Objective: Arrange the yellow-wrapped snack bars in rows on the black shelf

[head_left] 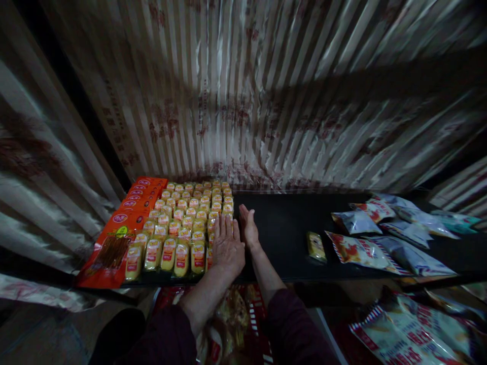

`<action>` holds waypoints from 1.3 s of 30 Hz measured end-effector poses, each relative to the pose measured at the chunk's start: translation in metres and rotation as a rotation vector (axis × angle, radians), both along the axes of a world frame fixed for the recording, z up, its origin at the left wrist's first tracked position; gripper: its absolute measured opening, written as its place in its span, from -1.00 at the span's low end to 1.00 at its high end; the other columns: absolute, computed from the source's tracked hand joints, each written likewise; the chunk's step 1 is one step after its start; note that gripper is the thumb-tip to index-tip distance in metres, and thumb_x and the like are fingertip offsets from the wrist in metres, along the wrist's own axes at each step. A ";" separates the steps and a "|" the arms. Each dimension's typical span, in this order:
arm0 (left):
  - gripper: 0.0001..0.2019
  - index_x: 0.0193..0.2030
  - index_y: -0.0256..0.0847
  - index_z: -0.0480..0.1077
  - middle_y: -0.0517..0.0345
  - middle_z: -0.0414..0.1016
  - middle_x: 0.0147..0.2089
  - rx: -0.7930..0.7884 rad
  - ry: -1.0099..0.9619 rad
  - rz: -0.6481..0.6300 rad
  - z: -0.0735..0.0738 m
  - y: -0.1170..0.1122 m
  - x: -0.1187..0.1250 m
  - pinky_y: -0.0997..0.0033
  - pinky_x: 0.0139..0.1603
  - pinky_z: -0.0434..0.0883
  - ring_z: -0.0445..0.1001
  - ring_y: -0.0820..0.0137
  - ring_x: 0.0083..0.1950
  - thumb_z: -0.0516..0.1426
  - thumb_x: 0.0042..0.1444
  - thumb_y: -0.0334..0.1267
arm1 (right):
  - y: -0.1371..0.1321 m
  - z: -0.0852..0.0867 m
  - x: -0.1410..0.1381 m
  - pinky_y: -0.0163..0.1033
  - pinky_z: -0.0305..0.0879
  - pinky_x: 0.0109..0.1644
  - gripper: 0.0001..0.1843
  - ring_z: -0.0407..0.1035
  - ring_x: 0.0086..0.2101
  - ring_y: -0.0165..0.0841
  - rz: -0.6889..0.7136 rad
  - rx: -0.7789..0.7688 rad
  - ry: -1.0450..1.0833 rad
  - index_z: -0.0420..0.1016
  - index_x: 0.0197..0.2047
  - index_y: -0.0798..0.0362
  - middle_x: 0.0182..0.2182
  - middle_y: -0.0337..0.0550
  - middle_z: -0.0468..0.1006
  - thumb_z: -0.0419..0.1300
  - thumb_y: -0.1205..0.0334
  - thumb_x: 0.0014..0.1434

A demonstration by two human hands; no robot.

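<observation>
Rows of small yellow snack packets (182, 223) fill the left part of a dark shelf (281, 238). My left hand (227, 244) lies flat on top of the packets at the right end of the rows, fingers stretched out together. My right hand (248, 227) stands on edge beside them, palm turned toward the packets, fingers straight, touching or nearly touching their right side. Neither hand holds anything. A single yellow packet (316, 246) lies alone on the shelf to the right.
Orange flat packs (127, 223) lie in an overlapping row left of the yellow packets. Silver and red snack bags (384, 238) are spread at the right of the shelf. More bags (403, 329) sit on a lower level. Patterned striped sheeting (247, 91) backs the shelf.
</observation>
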State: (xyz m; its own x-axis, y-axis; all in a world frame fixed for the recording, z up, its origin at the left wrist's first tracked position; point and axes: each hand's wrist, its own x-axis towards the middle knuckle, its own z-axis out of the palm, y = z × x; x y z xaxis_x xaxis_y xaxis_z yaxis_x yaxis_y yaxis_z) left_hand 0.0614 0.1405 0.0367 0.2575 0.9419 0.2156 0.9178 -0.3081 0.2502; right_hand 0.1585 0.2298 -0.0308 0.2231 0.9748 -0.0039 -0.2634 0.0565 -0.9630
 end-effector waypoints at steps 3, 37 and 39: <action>-0.40 0.31 -0.47 0.10 -0.29 0.03 0.38 -0.035 0.103 0.001 0.001 0.008 -0.001 -0.13 0.40 -0.14 -0.16 0.01 0.43 -0.02 0.18 -0.16 | 0.006 0.000 -0.004 -0.14 -0.16 0.39 -0.20 0.03 0.28 -0.30 0.013 -0.016 0.025 0.29 0.23 0.00 0.27 -0.16 0.20 -0.15 -0.37 0.16; -0.47 0.29 -0.46 0.15 -0.28 0.06 0.37 -0.021 0.136 -0.026 -0.002 0.024 -0.010 -0.06 0.40 -0.16 -0.04 0.09 0.42 -0.08 0.22 -0.23 | 0.059 -0.002 -0.007 -0.13 -0.06 0.37 -0.19 0.08 0.27 -0.25 0.105 -0.069 -0.066 0.30 0.23 0.01 0.25 -0.19 0.25 -0.18 -0.38 0.16; -0.47 0.29 -0.46 0.16 -0.26 0.08 0.36 -0.030 0.144 -0.027 0.000 0.026 -0.010 -0.05 0.41 -0.16 -0.04 0.10 0.41 -0.09 0.22 -0.24 | 0.059 -0.002 -0.007 -0.13 -0.03 0.36 -0.19 0.10 0.26 -0.24 0.123 -0.069 -0.074 0.31 0.22 -0.01 0.23 -0.20 0.28 -0.16 -0.39 0.15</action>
